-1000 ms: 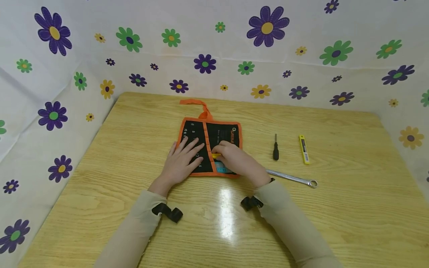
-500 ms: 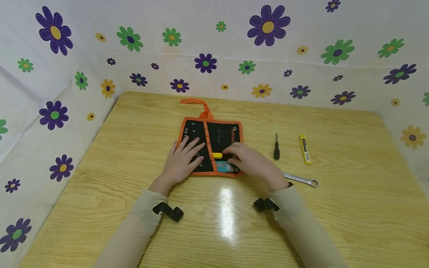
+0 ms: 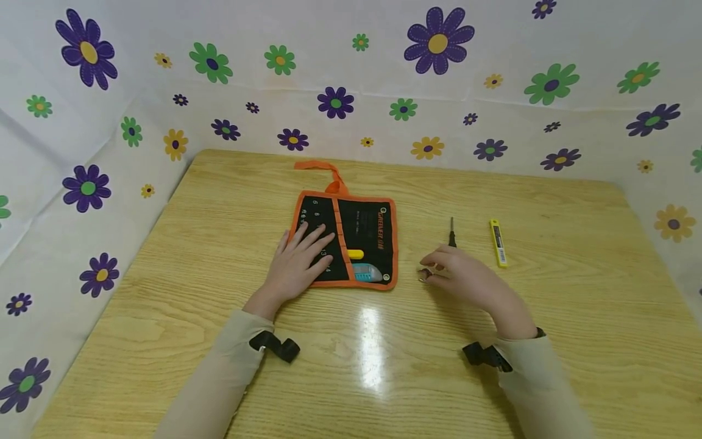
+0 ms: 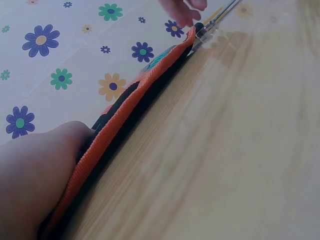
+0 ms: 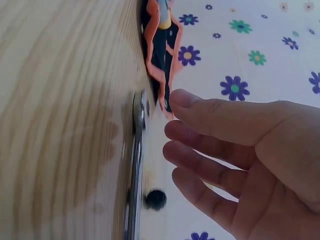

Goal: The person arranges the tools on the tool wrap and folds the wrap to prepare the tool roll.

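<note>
A black roll-up tool pouch (image 3: 367, 225) with orange edging lies spread on the table. My left hand (image 3: 296, 262) rests flat on its numbered left half, fingers spread. A yellow-handled tool (image 3: 356, 254) and a teal utility knife (image 3: 366, 272) poke out of its pockets. Right of the pouch, my right hand (image 3: 466, 277) hovers over a silver wrench (image 5: 136, 155) with its fingers loosely bent. In the right wrist view a gap shows between the fingertips and the wrench. From above, the hand covers most of the wrench; its open-ended jaw shows by the fingertips.
Just beyond my right hand lies a small black screwdriver (image 3: 452, 231), its handle partly covered by the hand. Farther right is a slim yellow packet (image 3: 498, 244). An orange tie strap (image 3: 323, 166) trails from the pouch's far edge. Flowered cloth (image 3: 384, 122) hangs behind the table.
My right hand has let go of the yellow-handled tool in its pocket and moved right, off the pouch to above the wrench. The left hand stays in place on the pouch.
</note>
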### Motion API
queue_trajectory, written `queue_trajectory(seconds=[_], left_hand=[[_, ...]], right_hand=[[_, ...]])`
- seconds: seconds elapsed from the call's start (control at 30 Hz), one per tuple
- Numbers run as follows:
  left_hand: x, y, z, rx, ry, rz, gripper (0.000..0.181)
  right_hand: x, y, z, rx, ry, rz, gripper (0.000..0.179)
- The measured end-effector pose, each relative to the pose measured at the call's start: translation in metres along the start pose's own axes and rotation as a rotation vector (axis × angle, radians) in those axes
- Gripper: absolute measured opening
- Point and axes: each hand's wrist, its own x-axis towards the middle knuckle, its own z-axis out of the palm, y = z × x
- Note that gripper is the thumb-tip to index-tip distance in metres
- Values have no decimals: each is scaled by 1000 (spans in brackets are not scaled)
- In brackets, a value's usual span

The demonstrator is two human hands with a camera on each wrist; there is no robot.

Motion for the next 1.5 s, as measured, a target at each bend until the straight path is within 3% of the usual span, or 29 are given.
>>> queue_trajectory(seconds=[0.7, 0.93, 1.13, 1.37, 1.5], left_hand=[[-1, 2, -1, -7, -7, 4, 56], [-1, 0, -1, -4, -1, 5, 56], [0, 1, -1, -8, -13, 8, 57], [0, 2, -2, -7, -14, 0, 56], [0, 1, -1, -7, -15, -2, 56]], right_hand=[[-61, 47, -17, -51, 0, 124, 20], [-47, 41, -11, -47, 21, 66, 22], [-34, 36, -8, -67, -33, 99, 12], [-30, 35, -8, -93, -35, 106, 7], [-27, 36, -8, -49, -64, 115, 7]])
